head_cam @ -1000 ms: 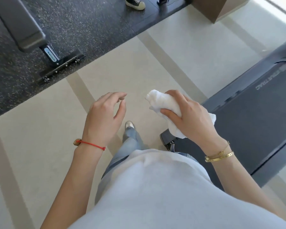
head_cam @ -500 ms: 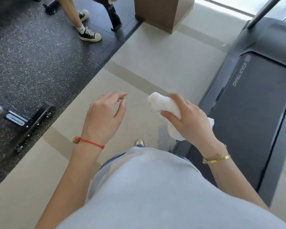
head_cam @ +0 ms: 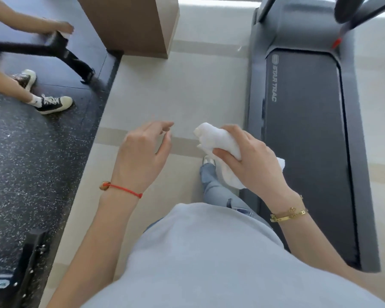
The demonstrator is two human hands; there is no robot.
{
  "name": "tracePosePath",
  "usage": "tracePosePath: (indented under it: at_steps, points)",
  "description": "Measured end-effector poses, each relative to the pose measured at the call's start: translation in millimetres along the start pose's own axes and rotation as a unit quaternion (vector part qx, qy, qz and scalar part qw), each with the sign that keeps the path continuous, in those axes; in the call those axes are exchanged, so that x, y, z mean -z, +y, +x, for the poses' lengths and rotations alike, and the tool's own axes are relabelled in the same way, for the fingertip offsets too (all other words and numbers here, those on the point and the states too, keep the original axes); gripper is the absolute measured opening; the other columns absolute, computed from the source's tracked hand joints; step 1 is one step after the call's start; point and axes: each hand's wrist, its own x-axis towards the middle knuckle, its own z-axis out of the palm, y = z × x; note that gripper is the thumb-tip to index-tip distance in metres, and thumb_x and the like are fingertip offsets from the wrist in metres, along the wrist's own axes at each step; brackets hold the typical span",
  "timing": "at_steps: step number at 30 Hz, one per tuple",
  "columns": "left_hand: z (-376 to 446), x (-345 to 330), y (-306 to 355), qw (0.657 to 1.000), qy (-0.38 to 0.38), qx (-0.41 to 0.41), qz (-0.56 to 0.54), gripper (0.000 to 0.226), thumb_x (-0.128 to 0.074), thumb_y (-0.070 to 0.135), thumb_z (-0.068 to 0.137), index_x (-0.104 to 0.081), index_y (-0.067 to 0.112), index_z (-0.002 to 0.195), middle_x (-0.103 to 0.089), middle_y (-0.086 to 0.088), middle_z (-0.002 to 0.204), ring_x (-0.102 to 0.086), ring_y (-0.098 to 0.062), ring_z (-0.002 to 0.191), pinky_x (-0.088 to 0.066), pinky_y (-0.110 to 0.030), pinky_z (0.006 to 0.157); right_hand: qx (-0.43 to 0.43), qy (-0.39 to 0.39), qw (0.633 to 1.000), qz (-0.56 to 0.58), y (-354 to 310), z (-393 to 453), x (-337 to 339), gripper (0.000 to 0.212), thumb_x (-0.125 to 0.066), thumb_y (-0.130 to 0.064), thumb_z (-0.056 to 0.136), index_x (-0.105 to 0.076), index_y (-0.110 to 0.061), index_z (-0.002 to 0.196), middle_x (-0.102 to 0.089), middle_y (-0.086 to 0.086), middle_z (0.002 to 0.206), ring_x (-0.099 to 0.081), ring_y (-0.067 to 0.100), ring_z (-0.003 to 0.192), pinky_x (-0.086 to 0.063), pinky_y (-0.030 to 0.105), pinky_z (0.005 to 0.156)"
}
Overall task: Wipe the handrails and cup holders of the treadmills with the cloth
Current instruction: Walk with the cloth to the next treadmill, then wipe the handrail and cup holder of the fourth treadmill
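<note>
My right hand (head_cam: 251, 161) grips a bunched white cloth (head_cam: 216, 138) in front of my body, just left of the treadmill. My left hand (head_cam: 142, 152) hovers beside it with loosely curled fingers that hold nothing. The grey treadmill (head_cam: 260, 90) lies at the right, its dark belt (head_cam: 305, 130) running away from me. Only the lower ends of its uprights and a dark handrail (head_cam: 347, 7) show at the top right. No cup holders are in view.
A brown wooden pillar (head_cam: 133, 23) stands ahead on the pale tiled floor. Another person's legs and sneakers (head_cam: 53, 103) are on the black speckled gym mat (head_cam: 31, 152) at the left, by a black bench frame (head_cam: 60, 52). More black equipment (head_cam: 20, 274) sits at the lower left.
The view has swung right and forward. The treadmill now runs straight ahead on my right, and the pillar and the other person have come closer. Both hands keep their pose.
</note>
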Motion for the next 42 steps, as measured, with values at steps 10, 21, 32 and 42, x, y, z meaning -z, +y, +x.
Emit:
tracePosePath:
  at_steps: [10, 21, 32, 42]
  points:
    - [196.6, -39.2, 26.5, 0.997, -0.042, -0.060, -0.037, 0.026, -0.055, 0.016, 0.098, -0.067, 0.011, 0.121, -0.071, -0.004, 0.113, -0.066, -0.022, 0.105, -0.051, -0.042, 0.093, -0.062, 0.048, 0.997, -0.003, 49.1, 148.8, 44.4, 0.038, -0.050, -0.054, 0.091, -0.048, -0.032, 0.122, -0.062, -0.012, 0.107, -0.055, 0.014, 0.078, -0.039, 0.029, 0.063]
    - [375.7, -71.1, 59.1, 0.981, -0.066, -0.168, -0.072, 0.024, -0.055, 0.016, 0.098, -0.068, 0.010, 0.118, -0.071, -0.002, 0.110, -0.067, -0.021, 0.101, -0.051, -0.042, 0.093, -0.136, 0.121, 0.983, -0.005, 87.3, 268.8, 99.4, 0.039, -0.052, -0.053, 0.091, -0.047, -0.034, 0.126, -0.061, -0.014, 0.108, -0.056, 0.010, 0.087, -0.034, 0.023, 0.066]
    - [550.3, -110.5, 122.9, 0.913, -0.135, -0.366, -0.121, 0.019, -0.056, 0.012, 0.097, -0.069, 0.010, 0.111, -0.070, -0.001, 0.103, -0.065, -0.022, 0.093, -0.052, -0.036, 0.084, -0.220, 0.332, 0.916, -0.042, 99.8, 367.7, 151.3, 0.046, -0.053, -0.051, 0.094, -0.050, -0.025, 0.132, -0.062, -0.008, 0.109, -0.058, 0.007, 0.091, -0.048, 0.014, 0.078]
    - [664.0, -141.4, 201.4, 0.792, -0.195, -0.562, -0.137, 0.025, -0.052, 0.019, 0.100, -0.067, 0.012, 0.119, -0.067, 0.000, 0.118, -0.056, -0.020, 0.118, -0.045, -0.043, 0.100, -0.318, 0.481, 0.798, -0.176, 114.1, 422.0, 202.0, 0.049, -0.046, -0.053, 0.097, -0.048, -0.020, 0.134, -0.059, 0.002, 0.111, -0.053, 0.022, 0.097, -0.044, 0.033, 0.088]
